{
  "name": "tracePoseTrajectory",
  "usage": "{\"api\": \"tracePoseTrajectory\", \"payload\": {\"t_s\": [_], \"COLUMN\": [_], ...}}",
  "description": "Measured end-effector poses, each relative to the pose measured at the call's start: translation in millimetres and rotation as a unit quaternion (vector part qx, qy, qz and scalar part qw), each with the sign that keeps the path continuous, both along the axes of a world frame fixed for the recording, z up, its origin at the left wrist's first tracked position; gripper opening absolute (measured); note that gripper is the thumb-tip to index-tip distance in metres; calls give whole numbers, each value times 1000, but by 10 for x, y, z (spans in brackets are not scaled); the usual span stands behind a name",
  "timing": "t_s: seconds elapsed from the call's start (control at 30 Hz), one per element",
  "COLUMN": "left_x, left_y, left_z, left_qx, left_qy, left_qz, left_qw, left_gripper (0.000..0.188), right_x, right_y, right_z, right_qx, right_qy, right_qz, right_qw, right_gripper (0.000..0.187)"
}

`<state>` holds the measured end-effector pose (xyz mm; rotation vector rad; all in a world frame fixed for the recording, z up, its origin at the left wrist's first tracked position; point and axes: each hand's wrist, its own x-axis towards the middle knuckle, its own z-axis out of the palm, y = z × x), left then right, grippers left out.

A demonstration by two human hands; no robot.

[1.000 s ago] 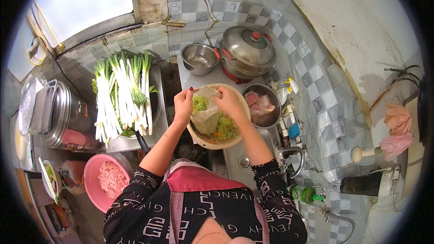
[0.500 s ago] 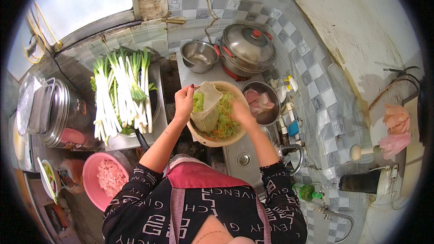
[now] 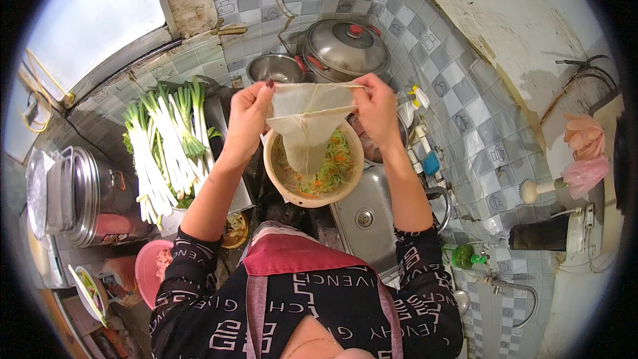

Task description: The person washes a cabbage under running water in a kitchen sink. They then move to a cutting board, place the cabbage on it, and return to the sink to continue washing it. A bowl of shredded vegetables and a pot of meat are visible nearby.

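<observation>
Several long green onions (image 3: 166,146) lie left of the left hand (image 3: 248,118), which pinches one upper edge of a pale cloth bag (image 3: 309,134); it hangs over a cream bowl (image 3: 270,163) of shredded vegetables (image 3: 340,165), and the right hand (image 3: 377,110) grips the bag's opposite edge.
</observation>
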<state>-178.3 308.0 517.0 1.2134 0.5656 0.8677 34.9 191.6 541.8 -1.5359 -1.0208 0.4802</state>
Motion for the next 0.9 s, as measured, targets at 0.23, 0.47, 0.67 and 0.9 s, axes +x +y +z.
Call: {"api": "tracePoseTrajectory", "payload": {"t_s": [0.23,0.47,0.67,0.9], "left_x": [496,801,1011,1485], "left_y": [473,-97,-812,-1569], "left_z": [-179,304,876,-311], "left_qx": [139,137,105,73], "left_qy": [111,26,-83,-18], "left_qz": [-10,-126,-218,-341], "left_qw": [984,982,967,937], "left_gripper": [29,29,30,22], "right_x": [114,65,-166,-2], "right_y": [-48,-875,-1771,-2593], "right_z": [-470,79,865,-138], "right_qx": [-34,58,129,-35], "right_qy": [-86,34,16,-26], "right_qz": [-63,-183,-279,-412], "right_qw": [994,981,952,910], "right_gripper": [7,7,8,7]}}
